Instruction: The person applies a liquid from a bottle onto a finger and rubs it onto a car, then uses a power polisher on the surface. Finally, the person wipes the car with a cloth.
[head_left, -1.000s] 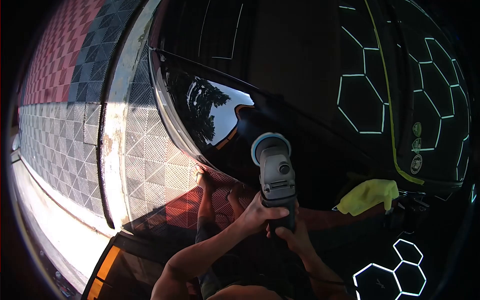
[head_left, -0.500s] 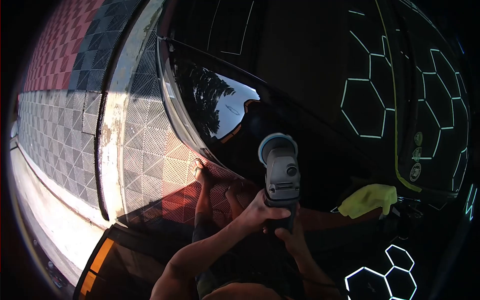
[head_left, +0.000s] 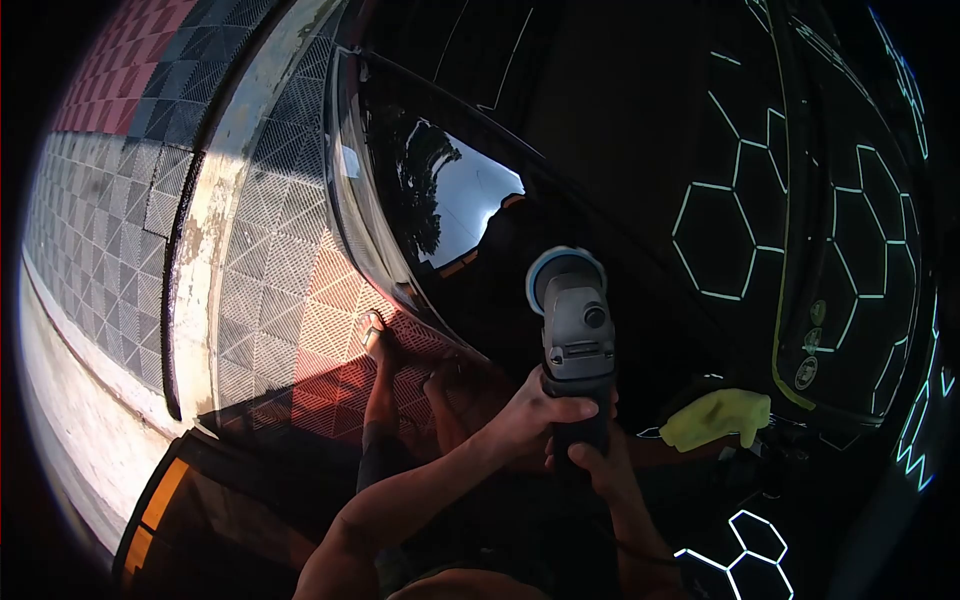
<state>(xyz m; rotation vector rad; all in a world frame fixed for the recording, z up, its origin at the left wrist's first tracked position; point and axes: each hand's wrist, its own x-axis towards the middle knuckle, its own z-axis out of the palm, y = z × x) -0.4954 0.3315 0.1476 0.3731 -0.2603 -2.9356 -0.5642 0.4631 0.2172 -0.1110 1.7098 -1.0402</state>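
Both of my hands are wrapped around a grey and black polisher (head_left: 577, 325), which points away from me. My left hand (head_left: 535, 410) is closed around its body just behind the grey head, thumb across the top. Closer to me, my right hand (head_left: 597, 465) is closed on the dark rear handle. The polisher's round pad with a light blue rim (head_left: 566, 262) is over the glossy black car panel (head_left: 480, 120); whether it touches is hidden by the tool. To the right of my hands, a yellow-green cloth (head_left: 715, 418) is draped on the car.
Hexagon lights reflect in the dark bodywork. Yellow tape (head_left: 785, 300) runs along a panel edge, near several round stickers (head_left: 806, 373). On the left are patterned floor tiles (head_left: 265, 250) and a worn pale strip (head_left: 198, 270). A sandalled foot (head_left: 373, 335) stands beside the car.
My view has shifted, so the floor and the cloth sit further left. The polisher appears slightly further right and more tilted. Both hands keep their hold.
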